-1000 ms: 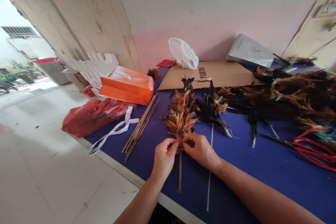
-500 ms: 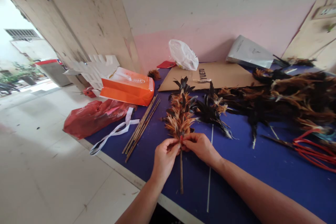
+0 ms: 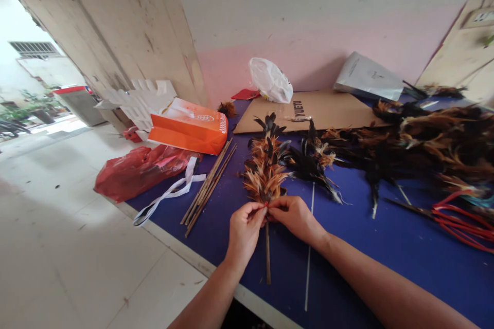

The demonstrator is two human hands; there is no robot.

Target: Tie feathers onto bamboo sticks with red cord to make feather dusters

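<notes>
A feather duster [image 3: 265, 177], brown and black feathers bound to a thin wooden stick [image 3: 268, 262], lies on the blue table in front of me. My left hand [image 3: 245, 229] and my right hand [image 3: 295, 218] meet just below the lowest feathers, both in a pinch around the stick. A tiny bit of red shows between the fingertips; whether it is string or tape I cannot make out. To the right of the duster lies a small bunch of dark feathers [image 3: 314, 164] with pale quill ends.
Several thin sticks [image 3: 208, 193] lie left of the duster, near a white strap [image 3: 179, 187], a red plastic bag [image 3: 135, 172] and an orange bag [image 3: 189, 131]. Behind are flat cardboard [image 3: 328, 110] and a white bag [image 3: 270, 79]. A feather heap [image 3: 436, 139] and red-handled scissors [image 3: 459, 221] lie right.
Both hands remain at the base of the feathers. Less of the red bit shows between my fingertips now, and the fingers have shifted only slightly.
</notes>
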